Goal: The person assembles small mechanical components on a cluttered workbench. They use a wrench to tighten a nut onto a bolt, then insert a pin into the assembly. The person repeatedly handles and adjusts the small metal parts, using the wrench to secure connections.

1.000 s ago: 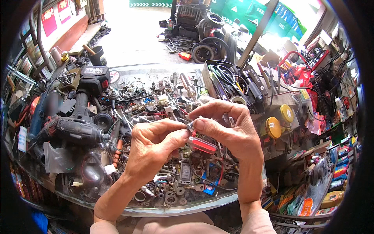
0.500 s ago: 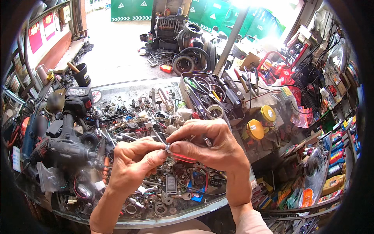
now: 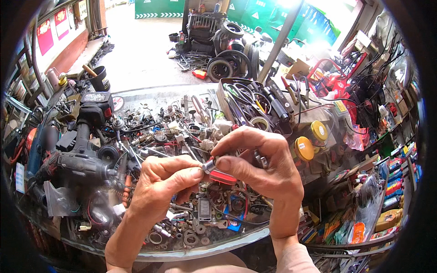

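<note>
On the table, a drill lies left of the left hand, a tool-filled box behind the right hand.

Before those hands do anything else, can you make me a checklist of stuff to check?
1. Left hand gripping the small metal part: ok, pinched by thumb and finger.
2. Right hand on it too: ok.
3. Whole part showing: not ok, fingers cover some of it.
4. Part undamaged: cannot tell, too small.
5. Tabletop tidy below: not ok, loose parts lie everywhere.
6. Power tool away from both hands: ok, off to the left.
</note>
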Available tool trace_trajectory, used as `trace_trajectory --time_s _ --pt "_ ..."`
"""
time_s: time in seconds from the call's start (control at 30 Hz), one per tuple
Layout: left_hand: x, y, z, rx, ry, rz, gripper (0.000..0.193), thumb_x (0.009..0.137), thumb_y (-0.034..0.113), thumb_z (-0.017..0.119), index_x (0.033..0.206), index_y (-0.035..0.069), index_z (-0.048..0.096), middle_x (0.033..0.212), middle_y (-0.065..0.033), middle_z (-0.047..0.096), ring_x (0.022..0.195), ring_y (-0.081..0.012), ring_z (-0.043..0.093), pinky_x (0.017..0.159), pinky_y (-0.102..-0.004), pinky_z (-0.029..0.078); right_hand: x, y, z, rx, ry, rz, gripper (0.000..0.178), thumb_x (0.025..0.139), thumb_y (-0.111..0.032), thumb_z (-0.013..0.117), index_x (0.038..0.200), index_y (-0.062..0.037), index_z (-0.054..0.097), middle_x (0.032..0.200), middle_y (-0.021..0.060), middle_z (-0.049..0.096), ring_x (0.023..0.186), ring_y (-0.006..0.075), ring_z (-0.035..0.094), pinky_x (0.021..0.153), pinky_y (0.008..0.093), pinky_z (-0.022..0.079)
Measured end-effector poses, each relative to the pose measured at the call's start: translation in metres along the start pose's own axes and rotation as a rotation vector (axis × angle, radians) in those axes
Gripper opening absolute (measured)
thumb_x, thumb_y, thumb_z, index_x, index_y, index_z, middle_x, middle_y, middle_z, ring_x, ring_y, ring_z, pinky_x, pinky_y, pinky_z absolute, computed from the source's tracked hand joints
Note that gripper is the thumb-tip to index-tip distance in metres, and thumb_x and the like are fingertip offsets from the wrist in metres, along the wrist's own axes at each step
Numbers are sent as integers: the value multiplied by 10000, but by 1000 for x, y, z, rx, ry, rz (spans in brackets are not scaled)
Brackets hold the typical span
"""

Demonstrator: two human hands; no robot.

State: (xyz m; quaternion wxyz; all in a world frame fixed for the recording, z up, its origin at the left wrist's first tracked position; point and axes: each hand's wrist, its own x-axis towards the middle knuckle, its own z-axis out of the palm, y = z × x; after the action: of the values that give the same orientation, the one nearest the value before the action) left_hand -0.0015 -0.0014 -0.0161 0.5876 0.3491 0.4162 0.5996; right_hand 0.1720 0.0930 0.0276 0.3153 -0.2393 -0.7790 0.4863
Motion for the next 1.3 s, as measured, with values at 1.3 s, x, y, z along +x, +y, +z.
trace_trajectory --time_s 1.3 --pt "4 -10 9 165 95 196 155 869 63 636 976 -46 666 746 -38 611 639 -87 579 545 -203 462 6 9 9 28 151 179 252 836 -228 706 874 18 669 768 30 656 678 52 582 600 199 465"
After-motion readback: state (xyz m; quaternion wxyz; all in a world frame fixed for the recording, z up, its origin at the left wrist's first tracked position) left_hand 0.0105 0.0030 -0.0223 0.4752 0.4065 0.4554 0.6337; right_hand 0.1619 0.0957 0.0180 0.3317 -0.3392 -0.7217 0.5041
